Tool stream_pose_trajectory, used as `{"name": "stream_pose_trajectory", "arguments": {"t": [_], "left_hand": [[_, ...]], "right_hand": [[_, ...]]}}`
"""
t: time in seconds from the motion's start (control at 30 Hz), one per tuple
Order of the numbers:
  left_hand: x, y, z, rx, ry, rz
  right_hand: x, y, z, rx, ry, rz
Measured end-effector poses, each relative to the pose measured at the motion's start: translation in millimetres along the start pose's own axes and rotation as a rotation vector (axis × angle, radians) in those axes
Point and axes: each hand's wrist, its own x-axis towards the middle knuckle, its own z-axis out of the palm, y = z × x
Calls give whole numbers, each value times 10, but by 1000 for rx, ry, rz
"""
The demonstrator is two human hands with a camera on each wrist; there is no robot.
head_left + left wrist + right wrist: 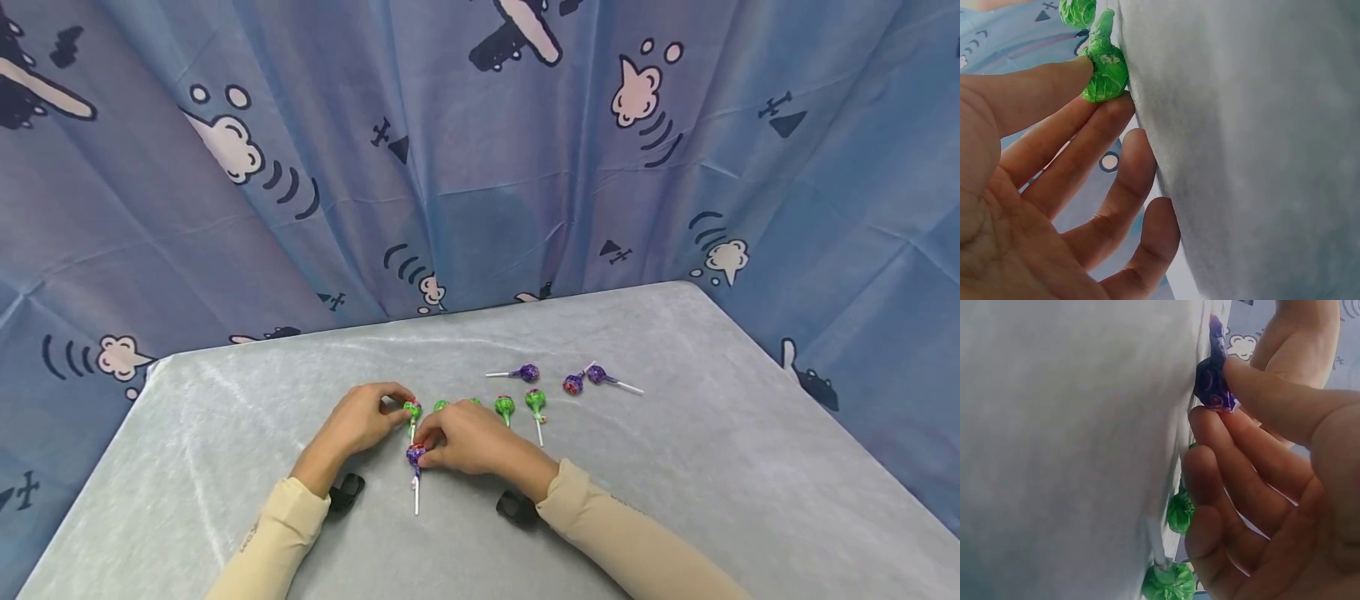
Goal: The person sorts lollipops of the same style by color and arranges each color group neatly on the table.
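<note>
From where I'm standing, the person's left hand [366,419] is pinching a round lollipop in shiny green wrapping [412,408] between thumb and fingertips, the other fingers curving loosely apart. The right hand [471,438] is pinching a round lollipop in purple wrapping [416,454], its remaining fingers bending loosely beside it. That purple one is lying just nearer the person than the left fingertips, its white stick [417,498] pointing back toward the person – whether it is touching the green one's stick, I cannot tell.

Four more green-wrapped lollipops [536,400] are lying in a row to the right of the left fingers, the right hand partly hiding some. Beyond the right fingers, farther off and rightward, three more purple-wrapped lollipops [529,373] are resting on the pale grey table [247,433] – two close together, one apart. A blue patterned curtain [495,225] is hanging behind everything.
</note>
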Motion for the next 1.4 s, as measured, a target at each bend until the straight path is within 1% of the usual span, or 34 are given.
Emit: {"name": "stream_pose_trajectory", "arguments": {"t": [0.17,0.3,0.37,0.47,0.57,0.7,0.87,0.97,1.07,1.2,1.33,1.4], "left_hand": [[-8,0,-12,-8,3,-6],[-38,3,-32,-16,1,11],[-65,14,-56,-15,5,7],[-123,38,-107,4,20,1],[-201,76,-157,18,39,10],[-334,147,-185,24,51,27],[-449,250,-130,33,52,41],[-505,295,-83,32,57,57],[-540,320,-41,41,65,72],[-550,327,6,61,68,87],[-552,294,37,82,71,98],[-550,274,51,91,69,106]], "right_hand": [[6,-6,-5,-12,3,-10],[-7,6,-25,9,-11,-3],[-19,31,-53,32,-19,7],[-61,96,-146,70,-24,30],[-132,204,-301,99,-6,54],[-268,413,-564,86,35,65],[-433,770,-880,49,91,55],[-517,975,-1036,41,109,78],[-601,1173,-1161,36,125,130],[-730,1431,-1275,30,149,193],[-813,1640,-1292,22,158,239],[-826,1706,-1285,26,147,257]]}}
